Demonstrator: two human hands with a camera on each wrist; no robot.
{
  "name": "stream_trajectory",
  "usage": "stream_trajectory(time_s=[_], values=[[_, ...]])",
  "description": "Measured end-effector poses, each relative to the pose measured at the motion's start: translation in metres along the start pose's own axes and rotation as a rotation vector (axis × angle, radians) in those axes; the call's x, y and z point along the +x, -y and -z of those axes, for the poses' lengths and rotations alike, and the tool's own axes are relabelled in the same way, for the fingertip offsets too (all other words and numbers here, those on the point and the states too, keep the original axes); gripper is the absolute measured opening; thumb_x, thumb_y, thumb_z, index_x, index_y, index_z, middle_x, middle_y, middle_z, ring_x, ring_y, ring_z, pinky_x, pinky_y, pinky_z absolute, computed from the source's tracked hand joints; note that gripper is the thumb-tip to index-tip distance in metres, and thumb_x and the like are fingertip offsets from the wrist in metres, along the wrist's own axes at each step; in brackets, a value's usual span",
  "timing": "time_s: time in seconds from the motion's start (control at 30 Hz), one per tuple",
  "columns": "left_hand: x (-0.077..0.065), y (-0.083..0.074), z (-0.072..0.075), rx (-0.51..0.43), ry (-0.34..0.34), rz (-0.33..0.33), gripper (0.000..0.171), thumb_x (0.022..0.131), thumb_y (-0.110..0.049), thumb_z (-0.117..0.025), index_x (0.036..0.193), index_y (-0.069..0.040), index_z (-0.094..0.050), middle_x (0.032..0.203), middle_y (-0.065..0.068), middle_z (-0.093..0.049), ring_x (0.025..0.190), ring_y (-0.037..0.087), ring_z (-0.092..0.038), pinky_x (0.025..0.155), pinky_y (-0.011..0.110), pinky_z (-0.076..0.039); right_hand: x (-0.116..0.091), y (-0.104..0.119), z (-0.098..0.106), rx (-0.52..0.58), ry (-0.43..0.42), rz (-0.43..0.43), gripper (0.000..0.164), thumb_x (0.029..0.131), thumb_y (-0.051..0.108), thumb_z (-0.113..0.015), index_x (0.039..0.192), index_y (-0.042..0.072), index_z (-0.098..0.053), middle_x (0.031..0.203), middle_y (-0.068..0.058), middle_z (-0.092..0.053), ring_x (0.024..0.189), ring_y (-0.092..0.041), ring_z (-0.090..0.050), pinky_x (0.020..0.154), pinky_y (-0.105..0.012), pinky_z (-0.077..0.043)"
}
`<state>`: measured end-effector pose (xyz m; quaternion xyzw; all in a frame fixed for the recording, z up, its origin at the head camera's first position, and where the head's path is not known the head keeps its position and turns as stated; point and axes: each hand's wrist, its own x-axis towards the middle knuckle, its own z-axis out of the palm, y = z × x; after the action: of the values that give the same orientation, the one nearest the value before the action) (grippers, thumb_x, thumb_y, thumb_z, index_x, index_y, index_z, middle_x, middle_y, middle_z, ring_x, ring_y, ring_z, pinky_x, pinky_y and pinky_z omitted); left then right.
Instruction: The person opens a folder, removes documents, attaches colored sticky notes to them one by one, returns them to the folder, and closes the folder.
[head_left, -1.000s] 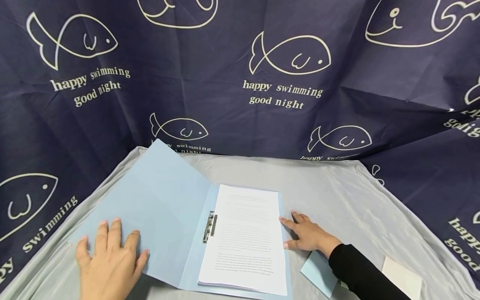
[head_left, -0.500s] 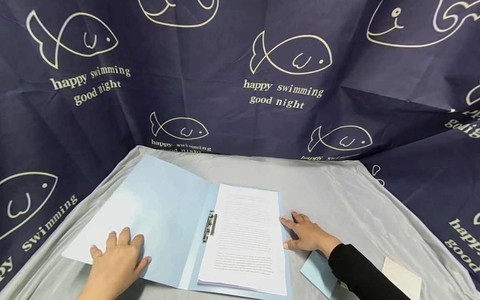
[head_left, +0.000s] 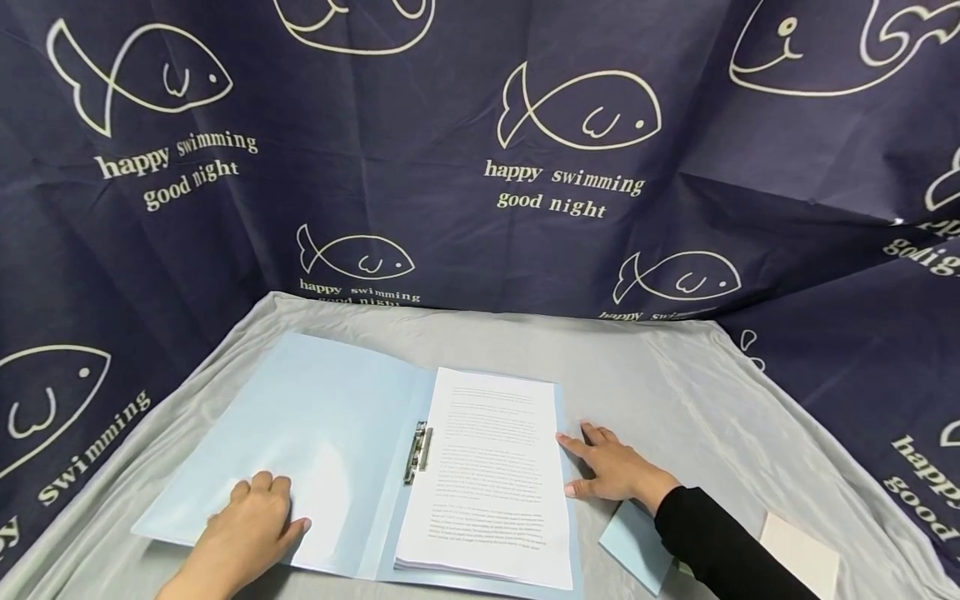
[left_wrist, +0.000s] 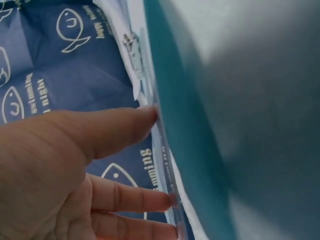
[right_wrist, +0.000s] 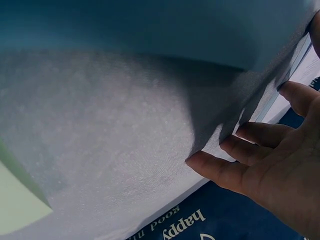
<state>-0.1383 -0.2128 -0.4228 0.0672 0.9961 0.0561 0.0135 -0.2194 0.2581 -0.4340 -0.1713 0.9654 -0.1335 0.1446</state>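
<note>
A light blue file folder lies spread open, its cover to the left. On its right half sits a stack of printed paper beside a metal lever clip near the spine. My left hand rests on the lower part of the cover; in the left wrist view its thumb and fingers reach straight to the cover's surface. At the folder's right edge is my right hand, fingers spread, thumb and index fingertips at the edge. The right wrist view shows other fingertips down on the cloth.
Partly under the right forearm lies a light blue pad of notes, a bit of green showing beside it. A cream pad lies farther right. Grey cloth covers the table, and a dark blue fish-print curtain hangs behind.
The folder's cover has come down flatter to the left, its far corner dropping. My left hand has moved slightly right and toward me with it. The right hand stays in place.
</note>
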Motion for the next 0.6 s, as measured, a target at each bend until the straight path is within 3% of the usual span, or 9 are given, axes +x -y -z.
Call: stream_trajectory(time_s=[0.2,0.6], values=[[0.002,-0.003,-0.007,-0.031,0.012,-0.059,0.052,0.081,-0.031,-0.077,0.102,0.013,-0.057,0.084,0.017,-0.053,0.072,0.033,-0.057,0.062,0.049,-0.05,-0.001,-0.001,-0.001,0.0,-0.003,-0.005,0.083,0.08,0.05,-0.074,0.149,0.018,-0.042,0.155,-0.033,-0.026,0.14,-0.055,-0.026,0.099,-0.074,-0.033],[0.009,-0.003,-0.013,-0.055,0.095,-0.031,0.063,0.082,-0.037,-0.075,0.114,0.014,-0.056,0.093,0.022,-0.059,0.08,0.036,-0.062,0.067,0.051,-0.053,-0.001,0.0,-0.001,0.012,-0.001,-0.005,0.083,0.08,0.05,-0.074,0.149,0.018,-0.042,0.155,-0.032,-0.025,0.141,-0.054,-0.025,0.101,-0.072,-0.032]])
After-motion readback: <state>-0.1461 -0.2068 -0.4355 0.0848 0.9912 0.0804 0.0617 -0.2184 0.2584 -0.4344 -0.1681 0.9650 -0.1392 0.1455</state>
